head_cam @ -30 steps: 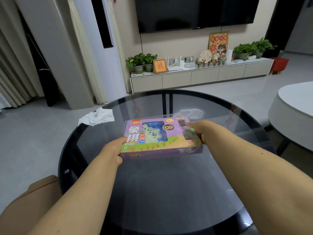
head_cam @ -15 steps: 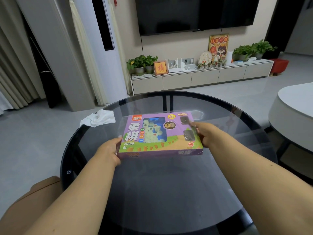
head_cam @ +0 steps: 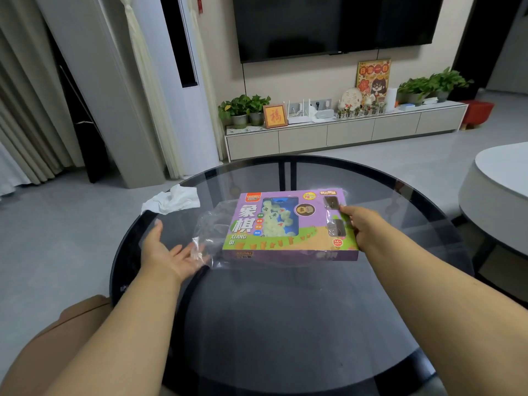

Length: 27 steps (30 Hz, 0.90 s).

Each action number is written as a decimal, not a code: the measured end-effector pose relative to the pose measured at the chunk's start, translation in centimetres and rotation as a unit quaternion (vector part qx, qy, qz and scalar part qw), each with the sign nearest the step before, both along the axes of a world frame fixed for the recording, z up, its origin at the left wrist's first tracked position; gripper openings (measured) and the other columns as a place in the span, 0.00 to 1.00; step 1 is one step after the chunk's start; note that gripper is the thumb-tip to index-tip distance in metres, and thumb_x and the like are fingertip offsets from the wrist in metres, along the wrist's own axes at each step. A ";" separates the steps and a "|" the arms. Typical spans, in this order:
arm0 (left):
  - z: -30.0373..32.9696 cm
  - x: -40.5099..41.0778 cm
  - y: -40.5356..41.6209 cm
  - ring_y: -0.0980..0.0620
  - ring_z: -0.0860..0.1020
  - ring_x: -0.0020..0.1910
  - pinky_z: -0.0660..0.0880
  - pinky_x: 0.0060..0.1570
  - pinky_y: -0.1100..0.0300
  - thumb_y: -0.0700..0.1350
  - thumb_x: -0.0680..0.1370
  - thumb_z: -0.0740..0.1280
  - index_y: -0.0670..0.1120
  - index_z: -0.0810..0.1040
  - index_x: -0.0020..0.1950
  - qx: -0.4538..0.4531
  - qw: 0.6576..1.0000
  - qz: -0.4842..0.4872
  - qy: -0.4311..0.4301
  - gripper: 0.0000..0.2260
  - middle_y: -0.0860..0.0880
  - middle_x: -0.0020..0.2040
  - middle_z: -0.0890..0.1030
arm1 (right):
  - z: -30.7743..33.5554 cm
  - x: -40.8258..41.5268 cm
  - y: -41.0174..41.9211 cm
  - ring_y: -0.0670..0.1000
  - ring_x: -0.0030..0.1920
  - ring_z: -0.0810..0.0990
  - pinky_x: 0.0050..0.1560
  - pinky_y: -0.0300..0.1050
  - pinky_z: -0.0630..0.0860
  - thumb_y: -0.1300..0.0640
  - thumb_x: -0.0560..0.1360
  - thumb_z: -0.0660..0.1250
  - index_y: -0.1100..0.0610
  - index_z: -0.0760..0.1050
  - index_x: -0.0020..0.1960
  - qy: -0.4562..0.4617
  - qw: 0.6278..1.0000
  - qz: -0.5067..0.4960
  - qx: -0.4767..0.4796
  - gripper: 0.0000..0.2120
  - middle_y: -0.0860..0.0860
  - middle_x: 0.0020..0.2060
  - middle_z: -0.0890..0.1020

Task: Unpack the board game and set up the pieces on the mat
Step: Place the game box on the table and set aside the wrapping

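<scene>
A purple and green xiangqi board game box [head_cam: 288, 227] lies flat on the round dark glass table [head_cam: 285, 324], with pale round pieces showing through its window. My right hand [head_cam: 361, 225] grips the box's right edge, thumb on top. A clear plastic film [head_cam: 210, 232] hangs loose off the box's left end. My left hand [head_cam: 165, 251] is to the left of the box, palm turned up and fingers spread straight, the fingertips touching the film. No mat is in view.
A crumpled white tissue [head_cam: 174, 198] lies at the table's far left rim. A white round table [head_cam: 500, 190] stands to the right. A low TV cabinet [head_cam: 343, 134] with plants runs along the far wall. My knee [head_cam: 83, 312] is at the table's left.
My left hand has let go of the box's left end and swung out to the left, opening. The clear film now hangs loose off that end. The box has shifted slightly right.
</scene>
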<state>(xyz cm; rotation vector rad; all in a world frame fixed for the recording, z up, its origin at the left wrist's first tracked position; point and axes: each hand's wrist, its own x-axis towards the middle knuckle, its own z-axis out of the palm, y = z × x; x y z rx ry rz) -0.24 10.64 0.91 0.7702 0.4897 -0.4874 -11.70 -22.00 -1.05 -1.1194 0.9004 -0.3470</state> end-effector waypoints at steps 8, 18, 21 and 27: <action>-0.6 -2.5 -2.3 0.56 0.72 0.15 0.69 0.17 0.69 0.35 0.79 0.62 0.38 0.73 0.41 0.243 0.957 -0.133 -0.091 0.07 0.47 0.19 0.75 | -0.2 0.2 0.9 0.56 0.33 0.78 0.41 0.56 0.78 0.60 0.76 0.67 0.61 0.72 0.41 -0.007 1.000 -0.014 0.010 0.07 0.56 0.36 0.79; 1.0 2.8 2.0 0.47 0.82 0.43 0.81 0.35 0.59 0.38 0.79 0.64 0.39 0.76 0.45 0.178 0.958 -0.075 -0.213 0.04 0.41 0.48 0.80 | -0.3 -0.3 0.6 0.54 0.30 0.78 0.36 0.52 0.78 0.62 0.76 0.66 0.61 0.70 0.39 0.030 0.999 -0.007 -0.026 0.09 0.56 0.33 0.78; 2.5 3.8 2.9 0.50 0.84 0.38 0.79 0.29 0.62 0.38 0.79 0.63 0.40 0.74 0.46 0.158 0.953 -0.050 -0.253 0.03 0.43 0.44 0.84 | -0.3 -0.5 0.5 0.55 0.30 0.78 0.31 0.50 0.78 0.62 0.77 0.65 0.62 0.70 0.40 0.046 0.998 0.005 -0.036 0.08 0.57 0.34 0.78; 6.0 4.8 3.4 0.54 0.84 0.36 0.80 0.34 0.65 0.37 0.80 0.60 0.42 0.73 0.47 0.153 0.942 0.006 -0.300 0.04 0.48 0.34 0.84 | -0.1 -0.3 0.3 0.60 0.40 0.82 0.48 0.60 0.79 0.57 0.74 0.70 0.62 0.72 0.40 0.105 0.989 0.017 -0.102 0.10 0.61 0.42 0.82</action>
